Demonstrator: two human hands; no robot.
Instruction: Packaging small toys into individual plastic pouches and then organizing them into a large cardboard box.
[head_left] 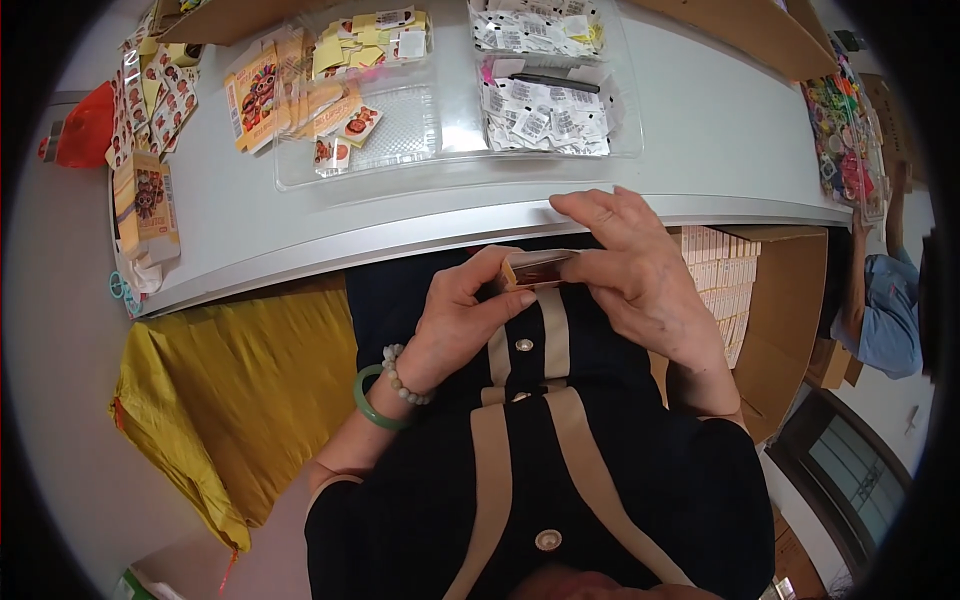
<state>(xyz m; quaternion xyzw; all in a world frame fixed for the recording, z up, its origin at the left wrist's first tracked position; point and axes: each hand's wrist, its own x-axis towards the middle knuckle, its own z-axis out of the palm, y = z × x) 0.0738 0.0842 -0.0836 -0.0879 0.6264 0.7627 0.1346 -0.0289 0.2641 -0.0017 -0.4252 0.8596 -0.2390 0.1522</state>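
Before my chest I hold a small cardboard box [540,272] with orange edges and a darker panel. My left hand [465,305] is closed around its left end, thumb along the near side. On that wrist are a green bangle and a beaded bracelet. At the box's right end, my right hand [640,270] has its nearer fingers against the edge, seemingly pinching it, while the other fingers stretch away past the box. Whatever lies inside the box is hidden.
On the white table [230,215] stand clear plastic trays [460,165] with stickers and white labels. A black pen [555,82] lies on the labels. Flat box pieces [255,95] are at left. An open carton [785,320] at right holds rows of small boxes. Another person [888,310] is at far right.
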